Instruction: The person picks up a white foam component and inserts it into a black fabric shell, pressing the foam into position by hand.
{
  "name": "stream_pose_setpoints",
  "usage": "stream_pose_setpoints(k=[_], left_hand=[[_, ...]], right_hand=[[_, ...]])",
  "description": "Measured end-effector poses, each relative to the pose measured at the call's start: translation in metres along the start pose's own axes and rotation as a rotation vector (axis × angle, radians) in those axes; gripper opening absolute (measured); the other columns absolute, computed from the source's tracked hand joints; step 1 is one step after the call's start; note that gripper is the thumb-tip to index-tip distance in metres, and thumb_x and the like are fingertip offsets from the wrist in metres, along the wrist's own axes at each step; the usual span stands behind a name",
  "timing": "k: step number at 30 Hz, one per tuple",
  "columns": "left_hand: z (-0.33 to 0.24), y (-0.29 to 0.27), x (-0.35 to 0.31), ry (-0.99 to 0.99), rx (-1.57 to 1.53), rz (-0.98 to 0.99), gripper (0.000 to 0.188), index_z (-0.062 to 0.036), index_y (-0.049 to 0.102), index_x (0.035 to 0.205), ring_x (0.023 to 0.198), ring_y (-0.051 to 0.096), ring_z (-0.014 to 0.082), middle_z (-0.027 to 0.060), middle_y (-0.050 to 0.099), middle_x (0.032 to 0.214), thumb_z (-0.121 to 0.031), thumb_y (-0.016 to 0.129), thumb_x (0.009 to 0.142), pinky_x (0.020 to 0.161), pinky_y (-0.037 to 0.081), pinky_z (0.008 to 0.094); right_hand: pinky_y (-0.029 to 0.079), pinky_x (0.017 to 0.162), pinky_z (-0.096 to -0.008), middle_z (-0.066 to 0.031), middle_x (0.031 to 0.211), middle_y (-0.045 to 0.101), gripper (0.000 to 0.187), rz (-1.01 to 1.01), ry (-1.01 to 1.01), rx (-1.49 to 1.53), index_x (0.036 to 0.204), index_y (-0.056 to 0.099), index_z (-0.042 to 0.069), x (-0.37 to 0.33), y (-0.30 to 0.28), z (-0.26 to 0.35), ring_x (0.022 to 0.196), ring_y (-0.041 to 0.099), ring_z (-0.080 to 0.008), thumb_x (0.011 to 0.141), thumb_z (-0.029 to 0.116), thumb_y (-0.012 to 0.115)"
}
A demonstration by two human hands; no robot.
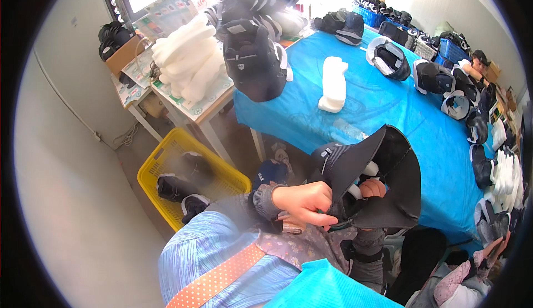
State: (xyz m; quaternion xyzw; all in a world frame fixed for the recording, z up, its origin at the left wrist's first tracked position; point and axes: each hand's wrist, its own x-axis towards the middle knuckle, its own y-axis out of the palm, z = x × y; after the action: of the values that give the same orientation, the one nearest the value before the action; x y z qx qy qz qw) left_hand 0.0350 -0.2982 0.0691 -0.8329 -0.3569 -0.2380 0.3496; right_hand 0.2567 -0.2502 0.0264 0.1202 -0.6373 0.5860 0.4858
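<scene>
At the near edge of the blue-covered desk [383, 108], a black fabric article [355, 161] is held up, its wide opening facing right. The left hand [305, 201] extends from the lower left, knuckles up, fingers curled and grasping the article's near edge. The right forearm rises from below; the right hand [373, 187] is inside the opening, fingers bent beside a white piece [371, 168]. Its grip cannot be determined. Leftward stands a yellow basket [233, 183]. Farther off, a white pad [333, 86] lies on the desk.
</scene>
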Motion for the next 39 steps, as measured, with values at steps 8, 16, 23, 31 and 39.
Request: stream_pose_setpoints(k=[8,16,23,31,39], left_hand=[[0.006,0.007,-0.009,-0.241,0.168,0.154,0.044,-0.0022,0.051,0.05,0.047,0.05,0.0336,0.0136,0.049,0.049,-0.019,0.067,0.087,0.045,0.037,0.0409],[-0.004,-0.011,-0.009,-0.132,0.328,-0.152,0.019,-0.0059,0.065,0.089,0.079,0.063,0.028,0.0076,0.067,0.087,-0.02,0.075,0.081,0.068,0.049,0.0383],[0.01,-0.025,-0.016,-0.34,0.771,0.074,0.055,-0.0099,0.064,0.1,0.106,0.056,0.0243,0.0057,0.063,0.098,-0.052,0.078,0.067,0.11,0.03,0.053],[0.035,-0.013,-0.036,-0.367,1.003,0.224,0.028,-0.0114,0.069,0.087,0.091,0.059,0.0238,0.0019,0.06,0.079,-0.026,0.076,0.065,0.108,0.034,0.0444],[0.049,0.002,-0.023,-0.192,1.008,0.071,0.022,-0.0124,0.065,0.089,0.08,0.055,0.0176,-0.0011,0.057,0.086,-0.014,0.068,0.067,0.072,0.041,0.0308]], right_hand=[[0.047,0.083,-0.0417,-0.0115,0.1,0.059,0.033,0.102,0.114,0.004,0.098,0.061,0.003,-0.006,0.008,0.01,0.101,0.057,-0.0316,0.068,0.017,0.061],[0.047,0.085,-0.0407,-0.0075,0.099,0.06,0.03,0.177,0.055,0.021,0.097,0.06,0.007,-0.037,0.047,-0.01,0.1,0.057,-0.0289,0.066,0.006,0.063],[0.048,0.081,-0.0397,-0.0055,0.094,0.059,0.024,0.17,0.019,0.014,0.09,0.059,0.008,-0.036,0.065,-0.008,0.095,0.059,-0.0268,0.067,0.006,0.065],[0.039,0.091,-0.0492,-0.0074,0.098,0.056,0.037,0.227,0.14,-0.02,0.107,0.065,0.012,-0.04,0.069,0.0,0.1,0.055,-0.0312,0.07,0.008,0.064],[0.038,0.092,-0.0471,-0.0123,0.101,0.053,0.057,0.165,0.179,-0.115,0.128,0.061,0.012,-0.071,0.07,-0.016,0.102,0.051,-0.0308,0.071,0.012,0.063]])
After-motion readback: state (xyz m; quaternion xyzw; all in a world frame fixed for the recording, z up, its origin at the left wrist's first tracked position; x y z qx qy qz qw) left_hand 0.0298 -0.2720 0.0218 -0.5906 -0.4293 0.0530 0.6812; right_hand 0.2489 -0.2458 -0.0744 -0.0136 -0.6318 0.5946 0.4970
